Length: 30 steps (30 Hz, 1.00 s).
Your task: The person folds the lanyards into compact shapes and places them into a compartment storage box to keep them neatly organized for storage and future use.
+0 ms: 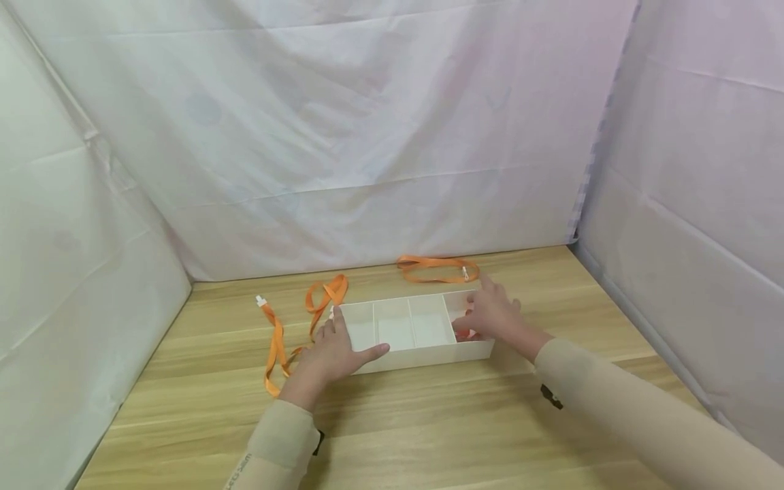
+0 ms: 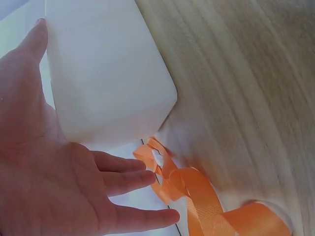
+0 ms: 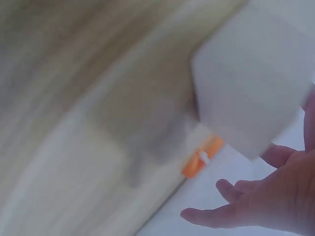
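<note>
A long white box (image 1: 422,354) with several compartments lies across the table. My left hand (image 1: 331,354) rests against its left end, thumb along the front rim and fingers stretched out; in the left wrist view, that hand (image 2: 54,182) has its palm by the box wall (image 2: 108,73). My right hand (image 1: 495,313) reaches over the box's right end, thumb and a finger down in the last compartment. A reddish-orange thing (image 1: 463,334) shows there, partly covered by the fingers. In the right wrist view, the box wall (image 3: 251,78) hides the right hand's (image 3: 270,196) fingertips inside.
Orange lanyards lie around the box: one (image 1: 275,347) with a white clip at the left, a looped one (image 1: 317,299) behind the left end, another (image 1: 437,261) behind the right end. White cloth (image 1: 367,136) hangs at the back and both sides of the wooden table (image 1: 416,422).
</note>
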Each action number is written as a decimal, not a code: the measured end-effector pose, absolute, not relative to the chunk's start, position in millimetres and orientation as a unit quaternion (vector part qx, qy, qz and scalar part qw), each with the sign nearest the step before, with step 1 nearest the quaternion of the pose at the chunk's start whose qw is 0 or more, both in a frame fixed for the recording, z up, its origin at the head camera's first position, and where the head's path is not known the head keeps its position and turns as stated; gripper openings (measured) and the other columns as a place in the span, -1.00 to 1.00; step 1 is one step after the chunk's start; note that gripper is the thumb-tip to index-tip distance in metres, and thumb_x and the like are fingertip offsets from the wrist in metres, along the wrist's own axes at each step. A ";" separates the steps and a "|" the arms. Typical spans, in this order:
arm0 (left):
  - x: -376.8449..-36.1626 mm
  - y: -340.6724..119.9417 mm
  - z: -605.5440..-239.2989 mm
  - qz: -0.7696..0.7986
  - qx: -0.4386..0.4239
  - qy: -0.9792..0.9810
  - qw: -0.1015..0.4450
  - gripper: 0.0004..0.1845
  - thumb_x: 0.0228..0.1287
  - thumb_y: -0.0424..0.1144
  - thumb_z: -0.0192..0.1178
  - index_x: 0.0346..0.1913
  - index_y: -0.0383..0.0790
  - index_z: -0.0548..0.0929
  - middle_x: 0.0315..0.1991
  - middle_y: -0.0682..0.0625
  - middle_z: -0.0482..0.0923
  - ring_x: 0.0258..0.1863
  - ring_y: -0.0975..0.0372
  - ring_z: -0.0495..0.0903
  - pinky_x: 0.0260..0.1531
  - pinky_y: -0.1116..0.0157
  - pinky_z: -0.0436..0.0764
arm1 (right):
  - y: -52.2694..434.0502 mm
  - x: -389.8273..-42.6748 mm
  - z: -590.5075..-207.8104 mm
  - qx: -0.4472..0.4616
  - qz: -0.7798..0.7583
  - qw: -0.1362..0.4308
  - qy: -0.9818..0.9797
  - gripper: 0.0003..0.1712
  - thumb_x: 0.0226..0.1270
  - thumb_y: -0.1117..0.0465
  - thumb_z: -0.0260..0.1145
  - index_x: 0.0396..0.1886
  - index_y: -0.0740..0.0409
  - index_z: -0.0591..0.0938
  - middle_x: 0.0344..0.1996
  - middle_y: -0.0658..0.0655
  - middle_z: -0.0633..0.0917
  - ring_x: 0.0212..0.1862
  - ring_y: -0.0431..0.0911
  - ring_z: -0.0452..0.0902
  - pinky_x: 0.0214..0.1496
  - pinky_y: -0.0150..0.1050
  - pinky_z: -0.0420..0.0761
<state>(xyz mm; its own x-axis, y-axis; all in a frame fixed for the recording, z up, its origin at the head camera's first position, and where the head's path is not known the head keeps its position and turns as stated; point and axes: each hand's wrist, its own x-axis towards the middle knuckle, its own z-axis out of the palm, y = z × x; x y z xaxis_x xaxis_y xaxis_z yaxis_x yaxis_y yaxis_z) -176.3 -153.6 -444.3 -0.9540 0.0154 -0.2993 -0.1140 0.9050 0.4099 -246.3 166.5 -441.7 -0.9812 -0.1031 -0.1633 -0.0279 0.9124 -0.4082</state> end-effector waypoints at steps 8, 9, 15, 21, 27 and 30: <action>-168.4 -155.9 -441.4 0.206 -0.018 0.967 0.148 0.59 0.07 0.71 0.19 0.69 -0.43 -0.34 0.70 -0.46 -0.10 0.69 -0.32 0.00 0.41 -0.56 0.20 | 173.9 -255.1 -411.4 -0.060 -0.222 0.084 0.970 -0.26 0.25 -0.18 0.49 0.27 0.20 0.71 0.72 0.34 0.06 0.66 0.46 0.03 0.42 0.69 0.18; -167.7 -156.3 -441.1 0.205 -0.017 0.967 0.148 0.60 0.07 0.71 0.20 0.69 -0.43 -0.33 0.70 -0.47 -0.10 0.69 -0.32 0.01 0.41 -0.55 0.21 | 175.3 -257.4 -409.4 -0.067 -0.224 0.088 0.968 -0.25 0.27 -0.17 0.48 0.31 0.22 0.69 0.72 0.36 0.04 0.66 0.47 0.01 0.44 0.68 0.18; -167.6 -157.7 -437.9 0.198 -0.016 0.969 0.148 0.60 0.05 0.70 0.23 0.70 -0.44 -0.30 0.69 -0.48 -0.08 0.68 -0.32 0.04 0.39 -0.57 0.21 | 180.2 -268.0 -402.3 -0.114 -0.258 0.122 0.952 -0.24 0.34 -0.06 0.46 0.37 0.37 0.61 0.66 0.54 0.07 0.64 0.52 -0.01 0.61 0.46 0.19; -169.3 -155.8 -433.6 0.185 -0.024 0.970 0.155 0.59 0.06 0.72 0.19 0.70 -0.41 -0.29 0.70 -0.45 -0.08 0.69 -0.29 0.04 0.39 -0.60 0.16 | 177.9 -267.7 -408.8 -0.160 -0.239 0.143 0.947 -0.21 0.44 -0.14 0.40 0.38 0.39 0.57 0.49 0.50 0.45 0.55 0.43 0.31 0.56 0.30 0.39; -167.8 -155.6 -429.5 0.171 -0.010 0.973 0.153 0.58 0.04 0.71 0.22 0.70 -0.43 -0.23 0.68 -0.47 -0.02 0.67 -0.31 0.09 0.38 -0.58 0.22 | 181.5 -265.4 -416.6 -0.173 -0.246 0.163 0.940 -0.07 0.48 -0.22 0.35 0.54 0.37 0.39 0.51 0.44 0.46 0.53 0.39 0.36 0.53 0.31 0.41; -167.5 -155.1 -427.4 0.146 0.000 0.977 0.153 0.57 0.02 0.70 0.26 0.69 -0.46 -0.14 0.67 -0.47 0.04 0.66 -0.30 0.13 0.34 -0.59 0.27 | 185.0 -265.6 -420.8 -0.179 -0.244 0.180 0.936 -0.03 0.48 -0.24 0.34 0.58 0.34 0.34 0.53 0.45 0.43 0.55 0.39 0.34 0.53 0.33 0.40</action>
<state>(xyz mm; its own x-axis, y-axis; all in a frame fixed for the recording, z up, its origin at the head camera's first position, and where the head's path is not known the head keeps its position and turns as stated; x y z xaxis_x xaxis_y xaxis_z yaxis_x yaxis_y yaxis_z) -167.5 -155.1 -427.4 -0.9533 0.0453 -0.2986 -0.0437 0.9576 0.2848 -265.6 185.0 -420.8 -0.8713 -0.4223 -0.2500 -0.2466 0.8172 -0.5210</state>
